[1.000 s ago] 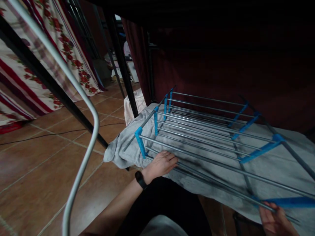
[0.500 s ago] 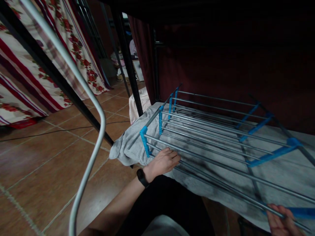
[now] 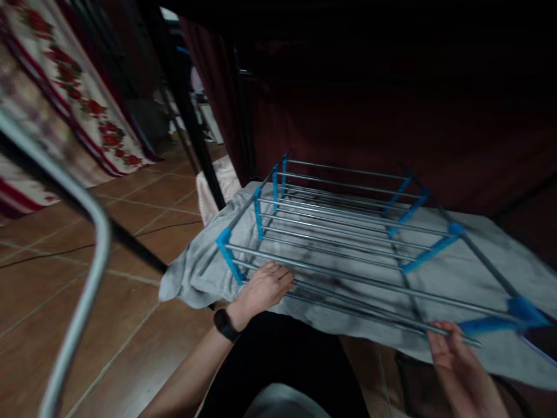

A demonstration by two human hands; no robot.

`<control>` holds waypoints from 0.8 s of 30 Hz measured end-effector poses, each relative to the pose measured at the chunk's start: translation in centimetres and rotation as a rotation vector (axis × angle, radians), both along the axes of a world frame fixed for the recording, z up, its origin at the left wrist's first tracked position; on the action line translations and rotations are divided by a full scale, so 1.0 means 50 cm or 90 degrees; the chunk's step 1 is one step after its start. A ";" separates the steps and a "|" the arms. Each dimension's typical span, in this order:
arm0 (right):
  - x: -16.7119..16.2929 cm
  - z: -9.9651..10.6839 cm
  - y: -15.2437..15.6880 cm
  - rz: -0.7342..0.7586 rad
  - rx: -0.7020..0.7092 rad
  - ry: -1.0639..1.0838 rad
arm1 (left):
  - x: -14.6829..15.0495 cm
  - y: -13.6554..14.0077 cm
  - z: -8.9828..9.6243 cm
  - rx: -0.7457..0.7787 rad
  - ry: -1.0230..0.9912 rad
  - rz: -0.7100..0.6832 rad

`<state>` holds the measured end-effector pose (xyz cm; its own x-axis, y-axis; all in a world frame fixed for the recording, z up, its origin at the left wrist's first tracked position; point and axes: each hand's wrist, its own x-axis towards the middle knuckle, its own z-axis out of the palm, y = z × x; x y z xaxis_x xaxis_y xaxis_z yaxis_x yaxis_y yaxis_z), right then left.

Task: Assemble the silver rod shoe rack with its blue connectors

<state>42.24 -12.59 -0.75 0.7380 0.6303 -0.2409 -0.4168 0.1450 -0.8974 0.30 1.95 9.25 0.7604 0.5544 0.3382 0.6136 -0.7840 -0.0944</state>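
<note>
Floor [image 3: 143,197]: brown terracotta tiles, pale grout, dim light. Black cable [image 3: 26,258] across tiles at 9 o'clock. Floral curtain [image 3: 65,87], red roses and stripes, at 10 o'clock. Dark maroon drape [image 3: 348,116] at 12 to 2 o'clock. Black post [image 3: 187,116] at 11 o'clock. Grey tube [image 3: 82,290] at 8 o'clock.

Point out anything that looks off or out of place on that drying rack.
The grey cloth under the rack's metal rods has dark smudges, heaviest near the front by the left hand. Its left end hangs bunched over the edge. The right hand touches the front rod; the rack itself looks straight and undamaged.
</note>
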 end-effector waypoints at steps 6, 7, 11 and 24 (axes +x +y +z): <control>-0.055 0.079 0.014 0.010 0.120 0.127 | -0.018 0.044 -0.019 0.079 -0.038 -0.067; -0.057 0.084 0.018 0.011 0.142 0.141 | -0.020 0.055 -0.023 0.091 -0.035 -0.081; -0.062 0.089 0.023 0.003 0.194 0.157 | -0.023 0.071 -0.030 0.119 -0.026 -0.129; -0.036 0.049 0.003 -0.013 0.153 0.187 | 0.015 0.055 -0.043 0.051 -0.023 -0.100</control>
<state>40.42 -12.45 1.69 0.6724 0.6806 -0.2909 -0.6460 0.3477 -0.6796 1.05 4.68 7.09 0.8220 0.4008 0.4046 0.4888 -0.8610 -0.1402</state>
